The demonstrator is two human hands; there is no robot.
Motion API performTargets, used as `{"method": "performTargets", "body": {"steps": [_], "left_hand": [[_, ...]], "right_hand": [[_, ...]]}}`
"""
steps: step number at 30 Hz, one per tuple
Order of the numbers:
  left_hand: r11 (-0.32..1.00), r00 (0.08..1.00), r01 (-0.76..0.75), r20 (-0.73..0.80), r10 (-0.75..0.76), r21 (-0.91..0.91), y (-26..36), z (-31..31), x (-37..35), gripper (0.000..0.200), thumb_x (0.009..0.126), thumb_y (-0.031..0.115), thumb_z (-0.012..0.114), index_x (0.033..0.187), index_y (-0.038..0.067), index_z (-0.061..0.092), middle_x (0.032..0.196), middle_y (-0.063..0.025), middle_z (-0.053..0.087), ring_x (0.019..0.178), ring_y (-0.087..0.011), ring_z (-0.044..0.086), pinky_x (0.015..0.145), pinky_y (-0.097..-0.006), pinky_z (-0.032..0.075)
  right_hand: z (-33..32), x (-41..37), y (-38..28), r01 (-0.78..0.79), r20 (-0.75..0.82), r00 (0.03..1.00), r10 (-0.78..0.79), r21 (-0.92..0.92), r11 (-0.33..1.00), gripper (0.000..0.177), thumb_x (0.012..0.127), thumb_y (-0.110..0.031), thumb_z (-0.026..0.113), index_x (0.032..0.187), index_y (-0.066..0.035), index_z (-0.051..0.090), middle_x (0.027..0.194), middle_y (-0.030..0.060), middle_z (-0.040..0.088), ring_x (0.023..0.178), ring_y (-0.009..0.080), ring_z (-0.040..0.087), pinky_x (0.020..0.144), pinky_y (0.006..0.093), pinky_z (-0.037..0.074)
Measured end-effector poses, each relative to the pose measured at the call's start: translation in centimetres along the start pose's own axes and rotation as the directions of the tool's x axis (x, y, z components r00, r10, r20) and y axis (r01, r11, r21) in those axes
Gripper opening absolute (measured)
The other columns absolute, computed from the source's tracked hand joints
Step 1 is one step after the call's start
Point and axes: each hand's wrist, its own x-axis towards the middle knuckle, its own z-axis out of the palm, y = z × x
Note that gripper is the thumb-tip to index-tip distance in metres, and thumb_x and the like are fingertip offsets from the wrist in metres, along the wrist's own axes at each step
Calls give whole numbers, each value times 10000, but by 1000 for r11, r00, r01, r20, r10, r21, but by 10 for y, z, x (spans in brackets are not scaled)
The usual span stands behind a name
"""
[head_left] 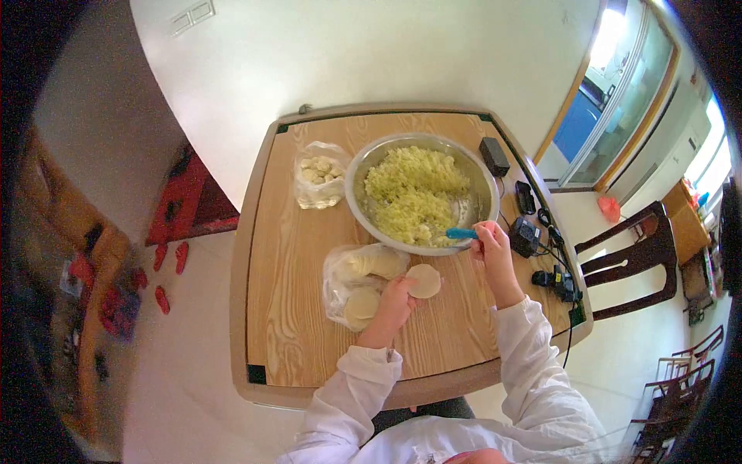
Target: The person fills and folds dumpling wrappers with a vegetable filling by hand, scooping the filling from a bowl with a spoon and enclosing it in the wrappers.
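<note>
My left hand [396,303] pinches a round dumpling wrapper [424,281] by its left edge, just below the bowl. My right hand [491,244] grips a blue-handled utensil [461,233] at the near right rim of a large metal bowl [490,182]. The utensil's tip is down by the filling and too small to make out. Shredded pale green filling [413,189] is heaped in the bowl. Beside my left hand lies a clear plastic bag [333,298] with stacks of round wrappers [361,305] in it.
Another plastic bag [317,199] with pale lumps stands left of the bowl. Along the table's right edge are a black box [494,157], a black adapter [525,237] and cables. A dark chair [635,263] stands to the right of the wooden table [286,255].
</note>
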Motion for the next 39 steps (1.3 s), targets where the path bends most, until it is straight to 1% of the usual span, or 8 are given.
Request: {"method": "performTargets", "body": {"steps": [4, 6, 10, 14, 18, 25, 34, 39], "left_hand": [[995, 995, 71, 72, -66, -70, 7, 2, -4, 372, 856, 91, 357, 1149, -136, 385, 1133, -249, 508, 1048, -329, 528, 916, -377, 434], [954, 964, 146, 255, -78, -260, -2, -13, 8, 373, 872, 99, 350, 1161, -136, 370, 1145, -256, 495, 1055, -336, 519, 923, -388, 428], [945, 967, 162, 236, -95, -284, -4, -15, 10, 372, 912, 126, 314, 1178, -130, 352, 1167, -257, 473, 1054, -350, 512, 923, -402, 428], [930, 956, 198, 269, -114, -310, -13, -17, 16, 373, 923, 139, 300, 1179, -128, 352, 1164, -258, 472, 1046, -351, 516, 911, -409, 437], [938, 962, 197, 240, -129, -286, -14, -16, 16, 376, 922, 149, 311, 1173, -127, 357, 1153, -261, 478, 1041, -351, 521, 902, -407, 445], [953, 976, 166, 177, -123, -252, -16, -15, 16, 373, 917, 156, 341, 1156, -130, 361, 1120, -251, 500, 1016, -370, 533, 851, -421, 478], [968, 979, 113, 192, -70, -224, -19, -20, 17, 348, 916, 177, 378, 1125, -99, 407, 1073, -235, 533, 950, -352, 571, 806, -403, 504], [965, 985, 131, 137, -102, -227, -18, -19, 17, 318, 904, 165, 404, 1090, -88, 450, 1047, -214, 553, 934, -330, 583, 797, -390, 506]], "right_hand": [[-5, -7, -13, -7, 19, 1000, 5, 104, 995, 109, 849, -148, 513, 772, -79, 482, 541, -30, 419, 424, 58, 365, 388, 201, 270], [-7, -17, -25, 2, 18, 1000, -2, 8, 1000, 114, 852, -147, 506, 764, -83, 474, 536, -33, 409, 428, 53, 358, 393, 197, 264], [-8, -44, -48, 91, 104, 992, -74, -164, 982, 130, 856, -157, 494, 751, -88, 460, 537, -38, 392, 435, 43, 341, 402, 193, 249], [-3, -69, -31, 367, 249, 928, -278, -464, 806, 58, 851, -96, 512, 817, -56, 486, 547, -40, 403, 470, 51, 361, 428, 208, 314], [8, -85, -40, 426, 382, 900, -211, -666, 612, 46, 850, -81, 521, 861, -49, 489, 571, -3, 460, 496, 56, 379, 429, 227, 320], [17, -71, -72, 564, 339, 823, -455, -585, 583, 67, 844, -82, 536, 876, -42, 492, 593, 8, 470, 509, 60, 411, 455, 219, 349], [20, -24, -4, 507, 363, 862, -355, -653, 562, 171, 789, -65, 596, 933, -42, 506, 761, 51, 552, 631, 117, 486, 563, 262, 411], [-6, -29, 50, 467, 98, 867, -489, -500, 729, 183, 741, 30, 492, 916, -22, 511, 902, 52, 543, 708, 104, 459, 619, 222, 387]]}}
